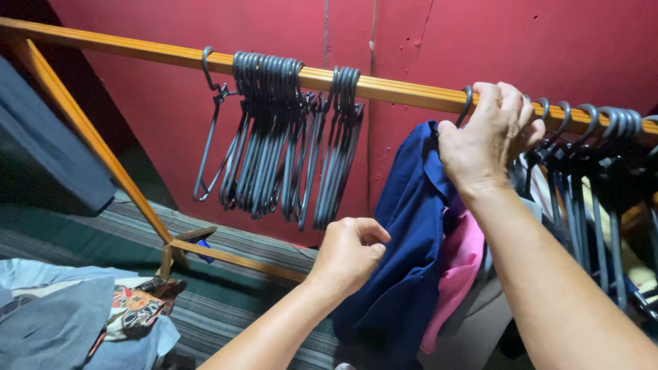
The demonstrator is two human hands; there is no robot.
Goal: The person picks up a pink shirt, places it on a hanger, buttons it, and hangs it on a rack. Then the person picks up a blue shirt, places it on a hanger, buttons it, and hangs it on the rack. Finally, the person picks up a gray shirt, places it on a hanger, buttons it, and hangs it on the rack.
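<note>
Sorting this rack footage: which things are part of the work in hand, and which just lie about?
In hand: left hand, right hand, blue garment, wooden rail.
Lying about: empty hangers, pink garment, clothes pile.

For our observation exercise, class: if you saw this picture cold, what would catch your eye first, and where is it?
First the red wall filling the background, crossed by an orange wooden rail. A thick bunch of empty grey hangers dangles from the rail left of centre. At right, the right hand grips a hook on the rail above a blue garment, while the left hand pinches that garment's edge lower down.
</note>
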